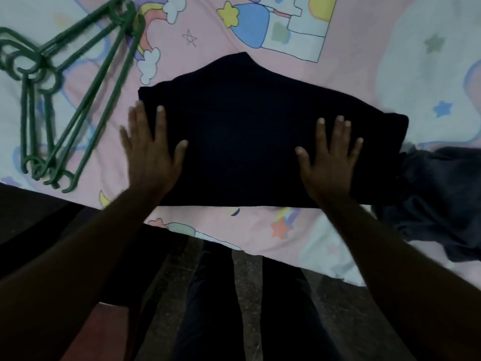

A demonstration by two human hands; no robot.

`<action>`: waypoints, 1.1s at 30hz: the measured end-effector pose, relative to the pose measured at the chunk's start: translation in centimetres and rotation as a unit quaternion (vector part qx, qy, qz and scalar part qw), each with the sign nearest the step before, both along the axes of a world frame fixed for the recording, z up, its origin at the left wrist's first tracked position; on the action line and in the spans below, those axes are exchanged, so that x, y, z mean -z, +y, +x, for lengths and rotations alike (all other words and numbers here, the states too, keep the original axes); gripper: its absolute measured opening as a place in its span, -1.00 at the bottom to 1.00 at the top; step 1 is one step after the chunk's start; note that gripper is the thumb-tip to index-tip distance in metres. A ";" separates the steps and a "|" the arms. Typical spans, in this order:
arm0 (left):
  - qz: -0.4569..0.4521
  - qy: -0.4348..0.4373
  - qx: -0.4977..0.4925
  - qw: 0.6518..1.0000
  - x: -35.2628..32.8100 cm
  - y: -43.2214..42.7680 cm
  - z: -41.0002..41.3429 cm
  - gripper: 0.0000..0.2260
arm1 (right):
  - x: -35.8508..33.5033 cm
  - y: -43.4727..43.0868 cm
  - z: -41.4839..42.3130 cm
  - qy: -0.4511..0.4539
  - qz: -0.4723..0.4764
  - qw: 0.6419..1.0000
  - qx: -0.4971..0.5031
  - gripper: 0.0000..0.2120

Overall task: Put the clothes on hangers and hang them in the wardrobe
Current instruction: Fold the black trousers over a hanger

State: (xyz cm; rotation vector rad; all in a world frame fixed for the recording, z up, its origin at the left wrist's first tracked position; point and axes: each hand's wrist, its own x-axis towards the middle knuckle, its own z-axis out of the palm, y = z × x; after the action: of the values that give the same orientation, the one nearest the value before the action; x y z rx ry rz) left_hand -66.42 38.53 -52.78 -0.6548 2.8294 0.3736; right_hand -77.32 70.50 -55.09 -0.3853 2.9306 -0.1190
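Note:
A folded dark navy garment (242, 131) lies flat on the bed in the middle of the view. My left hand (151, 152) presses flat on its left edge, fingers straight and spread. My right hand (329, 162) rests flat on its right part, fingers spread too. Several green plastic hangers (78, 100) lie in a loose pile on the bed at the upper left, apart from both hands. A crumpled dark grey garment (437, 201) sits at the right, touching the navy one's right end.
The bed has a pink and white cartoon-print sheet (338, 74). Its near edge runs across the lower part of the view, with dark floor (247, 282) and my legs below. No wardrobe is in view.

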 end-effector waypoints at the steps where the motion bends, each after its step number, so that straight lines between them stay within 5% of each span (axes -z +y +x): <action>1: 0.010 0.011 0.029 0.999 0.4 2.1 -1.0 -0.38 | 0.0 -1.2 0.3 0.002 -0.015 0.999 -0.029 -0.35; 5: 0.034 0.019 0.127 0.991 2.4 9.9 -3.9 -0.45 | 0.8 -5.3 1.6 0.001 -0.057 0.980 -0.191 -0.41; 11: 0.020 0.012 0.134 0.991 3.8 4.7 -5.3 -0.41 | 1.4 2.2 -5.3 0.011 0.005 0.989 -0.146 -0.38; 16: -0.046 0.014 -0.012 0.999 3.3 -4.4 -3.1 -0.43 | -0.2 4.9 -7.1 0.015 0.049 0.992 -0.119 -0.40; 24: 0.010 0.009 -0.218 0.976 0.3 -2.2 0.8 -0.68 | -0.4 5.4 -3.9 0.004 0.050 0.989 -0.137 -0.38; 29: 0.026 -0.006 -0.251 0.968 0.1 -3.7 0.3 -0.62 | -1.3 0.2 -3.1 -0.021 0.020 0.996 -0.086 -0.39; 33: 0.060 -0.016 -0.218 0.974 -0.9 -3.4 0.8 -0.62 | -2.2 -8.4 1.5 -0.076 -0.093 0.964 -0.239 -0.36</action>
State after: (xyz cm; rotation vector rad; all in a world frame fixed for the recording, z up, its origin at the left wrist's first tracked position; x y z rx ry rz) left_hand -65.63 35.13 -51.87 -1.2426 2.5890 0.5913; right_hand -75.78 62.15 -52.92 -1.0447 2.5952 -0.3380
